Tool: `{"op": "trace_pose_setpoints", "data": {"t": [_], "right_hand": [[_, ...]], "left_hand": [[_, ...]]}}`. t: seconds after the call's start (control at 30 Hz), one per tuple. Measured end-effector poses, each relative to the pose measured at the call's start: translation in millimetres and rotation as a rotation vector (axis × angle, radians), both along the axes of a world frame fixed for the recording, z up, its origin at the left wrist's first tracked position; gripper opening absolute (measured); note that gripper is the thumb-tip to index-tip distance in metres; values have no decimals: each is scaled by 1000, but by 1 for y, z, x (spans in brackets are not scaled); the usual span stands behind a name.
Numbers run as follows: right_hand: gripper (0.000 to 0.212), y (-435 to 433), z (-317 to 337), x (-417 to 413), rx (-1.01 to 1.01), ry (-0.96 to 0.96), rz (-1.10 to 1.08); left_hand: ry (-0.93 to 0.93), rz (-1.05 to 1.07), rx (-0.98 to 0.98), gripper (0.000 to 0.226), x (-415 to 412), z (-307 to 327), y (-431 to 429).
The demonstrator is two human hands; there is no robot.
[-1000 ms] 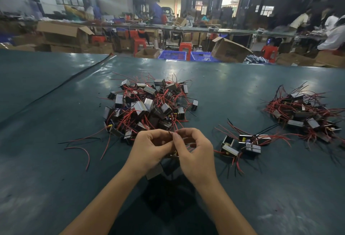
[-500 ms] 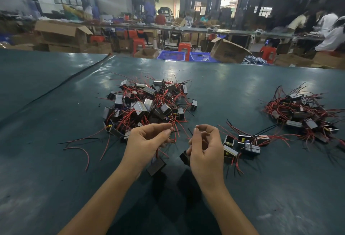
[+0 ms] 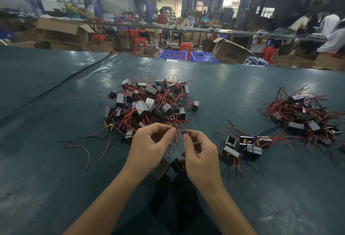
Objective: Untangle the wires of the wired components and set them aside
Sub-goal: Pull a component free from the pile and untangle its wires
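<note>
Hands now closer together: left hand (image 3: 151, 144) has its grip clamped on a thin red wire (image 3: 178, 133); right hand (image 3: 200, 153) is curled, grip unclear; a boxy black component (image 3: 175, 164) hangs below.

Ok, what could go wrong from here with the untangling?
1. Two components dangle under the left hand and right hand by thin wires; pulling them apart could strain a wire or drop one.
2. The hands work right at the edge of the tangled pile, whose red leads reach them; one might snag and drag more pieces along.
</note>
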State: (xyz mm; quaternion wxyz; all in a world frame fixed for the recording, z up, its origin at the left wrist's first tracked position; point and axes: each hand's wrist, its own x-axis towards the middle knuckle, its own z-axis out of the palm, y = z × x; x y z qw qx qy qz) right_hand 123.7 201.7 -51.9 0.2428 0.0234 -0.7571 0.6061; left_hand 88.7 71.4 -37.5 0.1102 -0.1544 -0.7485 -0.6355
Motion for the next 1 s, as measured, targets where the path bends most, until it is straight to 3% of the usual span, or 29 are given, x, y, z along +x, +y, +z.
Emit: {"op": "trace_pose_setpoints", "data": {"t": [0.17, 0.3, 0.43, 0.57, 0.67, 0.77, 0.87, 1.0], "right_hand": [[9, -2, 2, 2, -118, -65, 49], [9, -2, 4, 4, -276, -117, 40], [17, -4, 6, 6, -291, -115, 5], [11, -5, 5, 4, -247, -120, 24], [4, -5, 4, 5, -230, -116, 30], [12, -1, 4, 3, -237, -146, -5], [13, 9, 0, 0, 52, -206, -172], [88, 13, -1, 0, 620, -421, -359]], "left_hand": [[-207, -70, 211, 13, 3, -1, 5], [-253, -98, 286, 19, 6, -1, 9], [-336, -113, 378, 21, 6, -1, 10], [-373, -152, 467, 20, 6, 1, 11], [-348, -147, 449, 18, 7, 1, 13], [-350, -151, 410, 18, 6, -1, 14], [-357, -157, 400, 19, 6, -1, 16], [-332, -147, 380, 19, 6, -4, 15]]}}
